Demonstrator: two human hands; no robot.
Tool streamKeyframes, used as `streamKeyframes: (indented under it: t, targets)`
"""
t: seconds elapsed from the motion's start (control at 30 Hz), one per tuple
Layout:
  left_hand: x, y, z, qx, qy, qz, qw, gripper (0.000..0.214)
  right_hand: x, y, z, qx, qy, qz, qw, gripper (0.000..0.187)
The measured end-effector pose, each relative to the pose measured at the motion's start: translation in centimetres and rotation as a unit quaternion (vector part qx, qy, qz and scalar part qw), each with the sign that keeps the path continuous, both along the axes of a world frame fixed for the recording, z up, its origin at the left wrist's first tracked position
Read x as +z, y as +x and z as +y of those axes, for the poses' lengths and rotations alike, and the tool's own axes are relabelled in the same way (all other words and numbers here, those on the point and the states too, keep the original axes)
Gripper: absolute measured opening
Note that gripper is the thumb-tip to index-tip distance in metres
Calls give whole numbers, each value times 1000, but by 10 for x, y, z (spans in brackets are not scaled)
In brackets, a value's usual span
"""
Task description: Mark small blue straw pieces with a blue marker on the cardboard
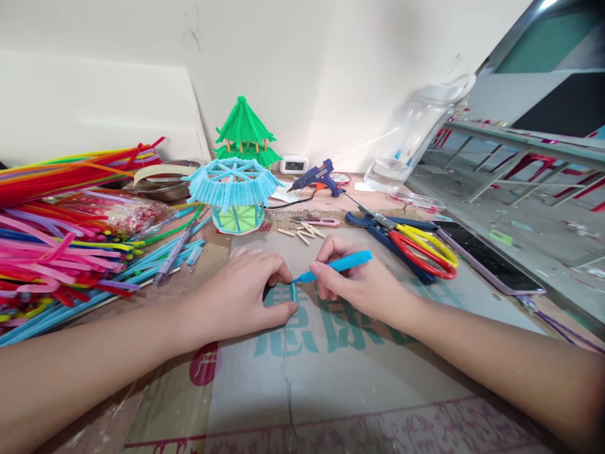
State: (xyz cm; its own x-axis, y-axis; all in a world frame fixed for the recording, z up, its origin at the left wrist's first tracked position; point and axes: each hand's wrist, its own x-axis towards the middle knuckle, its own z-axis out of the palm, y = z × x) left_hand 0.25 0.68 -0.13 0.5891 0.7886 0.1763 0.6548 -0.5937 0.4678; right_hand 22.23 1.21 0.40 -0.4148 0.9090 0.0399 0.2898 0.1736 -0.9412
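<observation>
My left hand (246, 293) rests on the cardboard sheet (331, 372) with its fingers pinched on a short blue pipe-cleaner piece (293, 292). My right hand (359, 284) grips a blue pen-shaped craft knife (338, 265), whose tip touches that blue piece. Just behind the hands stands a small blue pipe-cleaner pavilion (234, 195) with a green base. A green pavilion (244, 135) stands further back by the wall.
A heap of coloured pipe cleaners (57, 239) fills the left side. Scissors (416, 243), blue pliers, a blue glue gun (319, 178), short wooden sticks (302, 233), a phone (486, 255), a clear bottle (411, 145) and a small clock (293, 165) lie to the right and behind.
</observation>
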Motion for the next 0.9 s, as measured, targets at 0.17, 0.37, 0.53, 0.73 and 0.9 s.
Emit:
streamKeyframes:
  t: [0.17,0.37,0.53,0.73,0.9]
  targets:
    - [1,0,0,9,-3,2,1000,34,2,0,0,-5,-14,5,1000,23]
    - [2,0,-1,-1,0,9,1000,29,1,-1,0,-15,-22,3,1000,24]
    - [2,0,-1,2,-3,14,1000,30,2,-1,-1,-7,-12,3,1000,23]
    - [2,0,0,-1,-5,6,1000,28,5,-2,0,1,-8,1,1000,22]
    - [2,1,0,0,-4,6,1000,29,5,-1,-1,-7,-16,1,1000,22]
